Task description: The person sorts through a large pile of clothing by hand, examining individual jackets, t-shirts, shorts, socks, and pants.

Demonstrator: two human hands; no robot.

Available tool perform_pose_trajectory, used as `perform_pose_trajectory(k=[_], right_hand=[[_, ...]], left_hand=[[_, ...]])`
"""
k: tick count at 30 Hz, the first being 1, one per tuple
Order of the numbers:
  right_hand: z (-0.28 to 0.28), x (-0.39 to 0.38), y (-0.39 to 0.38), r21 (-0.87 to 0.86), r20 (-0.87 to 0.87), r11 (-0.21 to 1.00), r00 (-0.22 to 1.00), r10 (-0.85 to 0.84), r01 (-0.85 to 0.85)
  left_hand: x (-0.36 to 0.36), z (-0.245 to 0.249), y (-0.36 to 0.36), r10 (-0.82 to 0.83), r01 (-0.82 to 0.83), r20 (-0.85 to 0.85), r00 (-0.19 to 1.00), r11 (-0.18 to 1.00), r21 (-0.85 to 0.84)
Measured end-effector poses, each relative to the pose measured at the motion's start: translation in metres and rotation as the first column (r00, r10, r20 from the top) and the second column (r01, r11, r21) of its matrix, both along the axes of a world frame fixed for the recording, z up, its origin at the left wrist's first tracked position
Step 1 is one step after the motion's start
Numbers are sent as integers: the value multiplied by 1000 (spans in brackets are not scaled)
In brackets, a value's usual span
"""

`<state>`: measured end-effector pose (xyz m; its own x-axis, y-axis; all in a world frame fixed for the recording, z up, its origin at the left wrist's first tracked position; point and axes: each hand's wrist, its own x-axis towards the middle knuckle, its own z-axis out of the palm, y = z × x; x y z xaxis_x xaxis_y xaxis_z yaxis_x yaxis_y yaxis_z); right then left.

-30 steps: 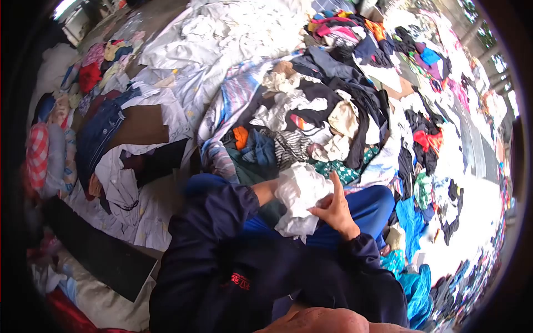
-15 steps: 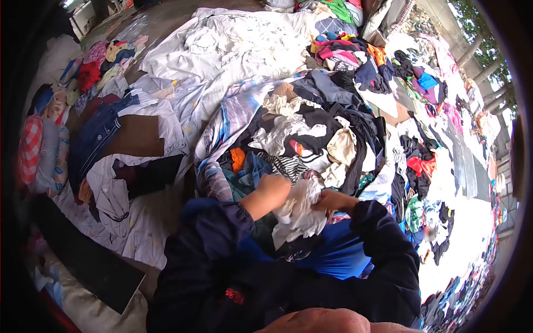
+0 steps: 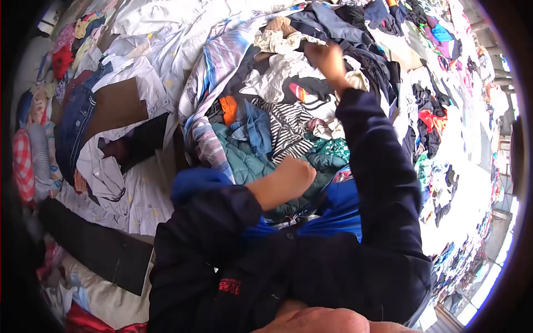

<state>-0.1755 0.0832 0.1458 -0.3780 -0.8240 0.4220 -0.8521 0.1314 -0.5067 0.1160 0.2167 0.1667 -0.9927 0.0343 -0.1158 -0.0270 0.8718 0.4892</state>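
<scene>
My left hand [image 3: 294, 178] is closed in a loose fist over a green quilted jacket [image 3: 230, 150] at the near side of a clothes heap; whatever its fingers may hold is hidden. Stretched forward, my right hand [image 3: 327, 61] is blurred over the far part of the heap, beside white crumpled garments [image 3: 280, 77] and dark cloth. Between the two hands lie a black-and-white striped garment [image 3: 288, 130], a blue denim piece [image 3: 255, 127] and an orange cloth [image 3: 228, 109]. A green patterned fabric [image 3: 331, 149] shows to the right of the stripes.
A plaid sheet [image 3: 214, 72] borders the heap. On my left are a denim garment [image 3: 78, 130], a brown panel [image 3: 119, 108] and a long black board [image 3: 100, 250]. More clothes piles, one with a red garment [image 3: 434, 121], spread on the right. White sheets [image 3: 166, 22] lie ahead.
The white cloth that both hands held over my lap has left that spot. My right hand has moved forward across the heap, while my left stays near. The view has tilted downward.
</scene>
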Motion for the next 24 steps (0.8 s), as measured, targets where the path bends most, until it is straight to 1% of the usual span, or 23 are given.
perform_pose_trajectory(k=[1,2,3,4,5,7,8,9,11,12,15,16,17,18,19,20,21,22,23,24], right_hand=[[-60,0,21,156,200,988,980,-20,-11],[-104,14,41,310,161,946,976,-147,92],[-145,22,52,293,272,952,947,-172,89],[-169,35,58,332,330,937,917,-223,109],[-188,51,61,374,383,919,882,-276,124],[-216,77,55,423,391,888,847,-361,183],[-240,83,47,410,359,878,840,-406,249],[-229,94,41,415,372,866,816,-443,280],[-227,98,28,421,388,867,811,-439,267],[-228,97,23,408,394,879,820,-415,248],[-224,86,19,382,416,898,828,-378,218],[-214,82,25,310,481,929,810,-336,201],[-202,82,33,196,591,951,746,-308,238],[-195,79,48,140,732,966,635,-249,218],[-146,89,72,135,814,966,532,-235,219],[-123,94,94,70,786,967,583,-204,244],[-100,98,121,52,907,969,395,-148,243],[-73,105,152,-12,930,965,357,-85,261],[-57,113,176,-118,950,942,312,15,315],[-25,125,200,-195,948,918,307,86,344]], left_hand=[[-2,-2,-1,5,-5,32,999,1000,0],[-5,-3,3,9,-9,67,998,1000,2],[-6,-4,3,14,-14,100,995,1000,0],[-4,1,4,2,0,71,997,999,-36],[-4,3,5,-4,9,101,995,999,-48],[-6,4,9,-15,26,155,988,997,-73],[-6,-1,15,31,-16,152,988,995,-98],[-6,1,13,1,20,179,984,994,-111],[-7,10,8,-60,93,228,972,986,-138],[-5,6,9,-21,47,178,984,988,-145],[-8,-1,6,44,-14,221,974,990,-137],[-8,-2,4,93,-54,193,977,979,-194],[-8,-2,1,141,-98,160,977,963,-250],[-9,0,-3,188,-144,121,975,942,-303],[-12,3,-7,258,-220,93,962,928,-300],[-15,7,-11,327,-295,66,943,909,-294],[-18,11,-15,395,-368,41,918,885,-284],[-20,9,-18,441,-428,-17,897,860,-278],[-22,15,-22,477,-464,-25,879,841,-277],[-24,17,-25,499,-500,-73,863,829,-250]])
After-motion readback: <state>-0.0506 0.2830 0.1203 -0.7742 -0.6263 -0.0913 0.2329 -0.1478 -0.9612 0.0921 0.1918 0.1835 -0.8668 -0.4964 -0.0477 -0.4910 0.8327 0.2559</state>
